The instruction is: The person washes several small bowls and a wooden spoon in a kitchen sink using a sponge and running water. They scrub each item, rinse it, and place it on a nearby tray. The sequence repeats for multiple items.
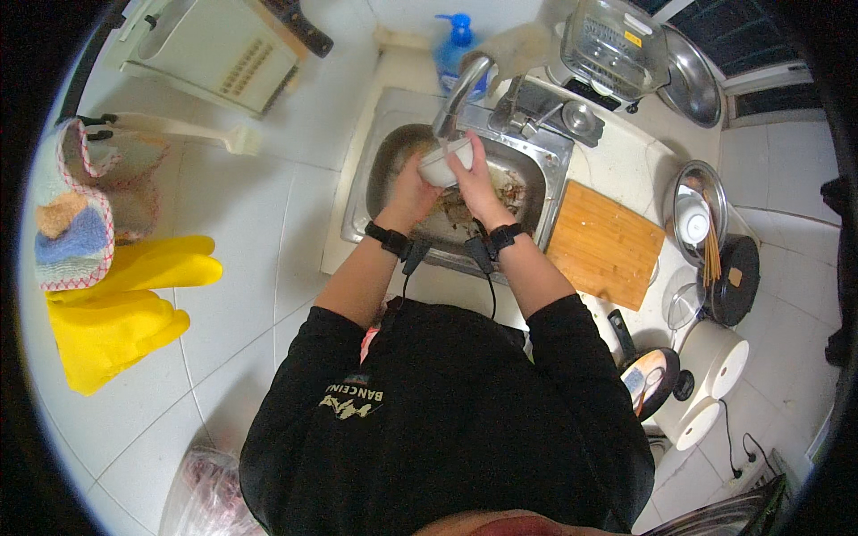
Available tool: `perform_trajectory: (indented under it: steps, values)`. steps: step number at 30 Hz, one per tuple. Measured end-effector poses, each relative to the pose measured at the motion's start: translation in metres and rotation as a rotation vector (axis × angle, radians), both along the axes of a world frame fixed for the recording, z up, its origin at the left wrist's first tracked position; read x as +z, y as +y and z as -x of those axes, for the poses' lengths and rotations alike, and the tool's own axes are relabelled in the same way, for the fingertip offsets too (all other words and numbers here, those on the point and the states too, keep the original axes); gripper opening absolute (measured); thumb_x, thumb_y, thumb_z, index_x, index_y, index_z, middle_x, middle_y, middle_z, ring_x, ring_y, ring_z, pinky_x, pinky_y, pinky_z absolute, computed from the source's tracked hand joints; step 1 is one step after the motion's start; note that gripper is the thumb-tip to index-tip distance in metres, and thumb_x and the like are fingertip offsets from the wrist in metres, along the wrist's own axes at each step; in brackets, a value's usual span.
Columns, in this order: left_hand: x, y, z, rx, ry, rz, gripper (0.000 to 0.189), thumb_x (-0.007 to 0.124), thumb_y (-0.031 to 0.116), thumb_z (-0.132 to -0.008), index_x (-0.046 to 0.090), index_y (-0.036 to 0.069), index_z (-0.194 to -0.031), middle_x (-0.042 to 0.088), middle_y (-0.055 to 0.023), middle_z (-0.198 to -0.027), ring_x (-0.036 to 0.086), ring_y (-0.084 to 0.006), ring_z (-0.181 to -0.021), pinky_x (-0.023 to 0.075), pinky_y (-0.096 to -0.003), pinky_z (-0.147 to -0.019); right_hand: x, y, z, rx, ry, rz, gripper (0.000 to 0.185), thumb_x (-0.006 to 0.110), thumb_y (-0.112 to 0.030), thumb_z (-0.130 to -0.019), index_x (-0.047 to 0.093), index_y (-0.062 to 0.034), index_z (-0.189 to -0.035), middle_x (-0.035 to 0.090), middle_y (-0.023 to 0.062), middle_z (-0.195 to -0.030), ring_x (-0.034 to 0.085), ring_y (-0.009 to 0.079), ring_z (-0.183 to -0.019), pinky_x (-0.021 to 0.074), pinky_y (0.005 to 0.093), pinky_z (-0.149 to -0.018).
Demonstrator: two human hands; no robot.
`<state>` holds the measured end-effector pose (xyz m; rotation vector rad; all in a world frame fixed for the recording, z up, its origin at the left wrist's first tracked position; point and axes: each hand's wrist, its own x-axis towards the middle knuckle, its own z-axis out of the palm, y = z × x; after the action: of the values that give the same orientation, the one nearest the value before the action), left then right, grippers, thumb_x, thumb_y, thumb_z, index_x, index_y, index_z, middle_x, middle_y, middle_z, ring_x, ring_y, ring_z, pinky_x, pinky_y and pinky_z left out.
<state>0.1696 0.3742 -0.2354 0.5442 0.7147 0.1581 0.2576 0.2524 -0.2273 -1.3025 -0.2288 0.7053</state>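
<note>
Both of my hands hold a white bowl (442,167), tilted under the mouth of the chrome faucet (462,94). My left hand (410,191) grips its lower left side. On the right side, my right hand (476,177) has its fingers over the rim and the thumb against the wall. The bowl is above a stainless steel sink (385,171), with brown and pale food scraps (506,191) lying in the basin. Each wrist wears a black strap with a cable.
Right of the sink lies a bamboo cutting board (606,241). Beyond it, a metal basin (720,194) holds a white bowl and chopsticks. A blue pump bottle (459,50) stands behind the faucet. Yellow rubber gloves (120,315) and a cloth (74,234) hang at the left wall.
</note>
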Motion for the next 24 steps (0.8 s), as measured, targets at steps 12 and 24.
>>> perform_trajectory:
  steps: [12,24]
  values:
    - [0.003,0.004,-0.012,-0.318,0.150,-0.161,0.066,0.047,-0.020,-0.084,0.046,0.002,-0.146,0.061,-0.0198,-0.135,0.067,-0.0355,-0.121,0.0654,-0.0444,-0.095,-0.021,-0.085,-0.057,0.291,-0.456,0.307,0.085,0.081,-0.012,-0.091,0.036,-0.0100,-0.163,0.056,0.0152,-0.148,0.060,0.0258,-0.129,0.0549,0.0377,-0.099]
    - [0.013,-0.002,-0.023,-0.302,0.245,-0.834,0.068,0.045,-0.018,-0.081,0.052,0.003,-0.146,0.067,-0.0145,-0.121,0.071,-0.0302,-0.102,0.0644,-0.0379,-0.068,0.003,-0.101,-0.144,-0.108,-0.158,0.381,0.080,0.062,-0.044,-0.105,0.030,0.0019,-0.163,0.039,0.0232,-0.165,0.041,0.0292,-0.152,0.0298,0.0355,-0.123]
